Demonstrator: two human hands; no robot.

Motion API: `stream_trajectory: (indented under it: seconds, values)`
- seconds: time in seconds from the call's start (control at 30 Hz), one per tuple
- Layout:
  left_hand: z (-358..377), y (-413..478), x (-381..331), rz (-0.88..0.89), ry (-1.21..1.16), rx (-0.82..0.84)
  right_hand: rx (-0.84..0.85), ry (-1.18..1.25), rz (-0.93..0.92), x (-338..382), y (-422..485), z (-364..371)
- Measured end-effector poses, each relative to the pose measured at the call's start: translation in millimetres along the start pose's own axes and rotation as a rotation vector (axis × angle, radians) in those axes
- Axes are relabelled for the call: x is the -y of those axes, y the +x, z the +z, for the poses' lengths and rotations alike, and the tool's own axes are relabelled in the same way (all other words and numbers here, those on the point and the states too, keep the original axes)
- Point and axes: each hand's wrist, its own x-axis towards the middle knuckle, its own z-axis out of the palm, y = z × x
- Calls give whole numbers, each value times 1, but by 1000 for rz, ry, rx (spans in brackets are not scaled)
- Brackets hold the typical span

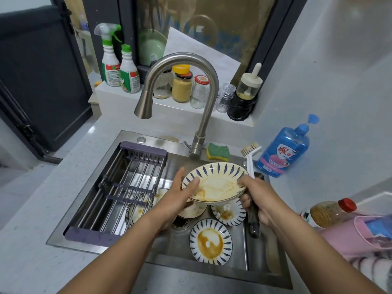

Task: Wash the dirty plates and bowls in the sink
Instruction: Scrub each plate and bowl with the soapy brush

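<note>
The left hand (178,198) and right hand (261,198) grip a stained plate (218,179) above the sink (263,255). Washing looks barely begun. The tap (209,81) likely needs turning on next.

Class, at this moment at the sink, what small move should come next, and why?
Probably free the right hand to open the curved steel tap: it and the left hand grip the sauce-smeared, blue-leaf-patterned plate over the steel sink, and no water runs.
</note>
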Motion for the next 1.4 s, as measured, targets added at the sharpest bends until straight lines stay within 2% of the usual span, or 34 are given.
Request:
stream_trajectory:
  seconds: [0.2, 0.27, 0.33, 0.37, 0.43, 0.5, 0.6, 0.63, 0.7, 0.77, 0.87, 1.03, 1.17, 1.27, 1.4]
  values:
    - [-3, -8, -3, 481, 888, 158, -12, -21, 153, 12, 3, 1]
    - [8, -10, -5, 620, 1011, 116, 5, -35, 171, 15, 0, 6]
    - [16, -9, -4, 671, 1000, 65, 45, -83, 148, 19, -8, 9]
    - [19, -9, -3, 639, 931, 26, 69, -122, 122, 21, -11, 9]
    - [19, -5, -1, 437, 653, -56, 87, -212, 33, 26, -18, 5]
    - [12, 3, 1, 257, 390, -108, 79, -359, -137, 30, -24, -4]
    - [1, 10, 3, 116, 82, -115, 67, -882, -564, 35, -37, -24]
    - [-2, 11, 3, 84, 12, -104, 91, -1081, -646, 37, -44, -28]
    - [-4, 13, 3, 82, -33, -80, 109, -1464, -724, 39, -60, -26]
    - [-1, 14, 1, 103, -7, -70, 105, -1696, -789, 39, -69, -18]
    - [1, 11, 0, 96, -13, -9, 61, -1720, -807, 45, -64, -18]
    - [-3, 5, 3, 99, -49, 19, -11, -1683, -617, 62, -53, -40]
    - [4, 7, 0, 110, 66, 19, 96, -1682, -729, 57, -72, -17]
    - [3, 7, 1, 131, 160, 34, 80, -1745, -775, 55, -69, -8]
    - [-7, 2, 1, 150, 165, 25, 89, -1656, -585, 72, -55, -27]
